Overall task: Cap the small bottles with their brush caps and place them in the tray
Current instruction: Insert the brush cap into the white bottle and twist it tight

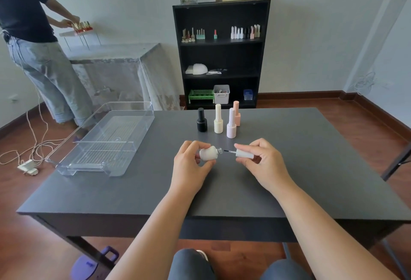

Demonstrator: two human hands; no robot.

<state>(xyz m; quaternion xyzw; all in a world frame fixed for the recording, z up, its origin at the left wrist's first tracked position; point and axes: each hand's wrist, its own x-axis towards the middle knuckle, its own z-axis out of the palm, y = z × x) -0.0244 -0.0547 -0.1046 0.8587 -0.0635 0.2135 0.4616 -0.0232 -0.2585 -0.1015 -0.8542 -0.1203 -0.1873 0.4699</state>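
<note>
- While the left hand (191, 164) grips the white bottle (208, 153) just above the tabletop (311, 168), the bottle lies tipped on its side, its long axis running left to right and its open neck (219, 151) pointing right.
- Facing it, the right hand (262, 159) pinches the white brush cap (244, 153) between its fingers (241, 146), the cap also lying level, with its dark brush tip (226, 151) aimed left at the neck.
- Brush tip and neck sit just apart, nearly on one line; the coming move looks like a short slide of the cap leftward into the neck, then a twist.
- Bottles counted: one uncapped, in hand, and four capped ones standing at the far middle of the tabletop: a black bottle (202, 120), a cream bottle (218, 119), a pale lilac bottle (231, 123) and a peach bottle (236, 113) behind it.
- One clear tray (124, 128) lies at the far left, nearer the left hand, holding no bottles.
</note>
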